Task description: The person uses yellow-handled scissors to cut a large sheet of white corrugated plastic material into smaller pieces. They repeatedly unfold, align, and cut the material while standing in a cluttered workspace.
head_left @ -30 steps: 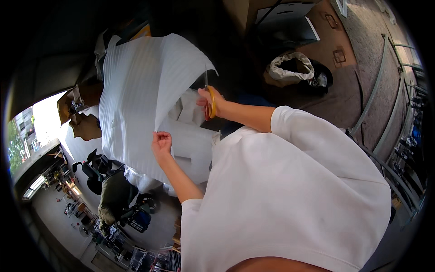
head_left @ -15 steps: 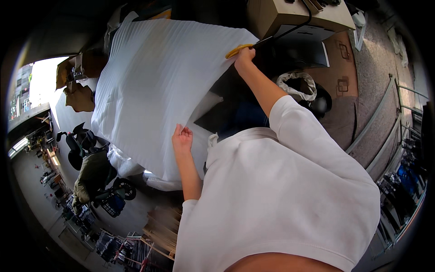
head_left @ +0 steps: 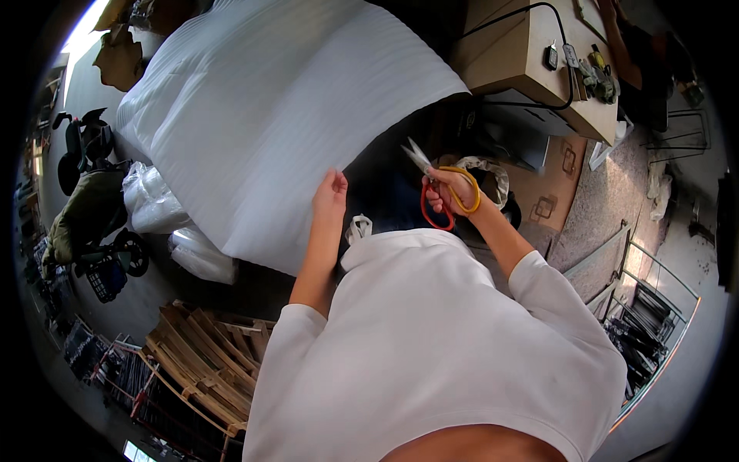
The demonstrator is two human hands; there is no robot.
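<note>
left hand (head_left: 331, 194) pinches foam sheet (head_left: 262, 115); right hand (head_left: 446, 192) grips scissors (head_left: 439, 189).

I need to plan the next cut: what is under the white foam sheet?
The white foam sheet covers most of what lies beneath. Past its lower left edge, clear plastic bags show. The left hand holds its near edge; the right hand holds scissors beside it.

I see my white long-sleeved top, its sleeves pushed up past the elbows, both forearms and hands bare.
</note>
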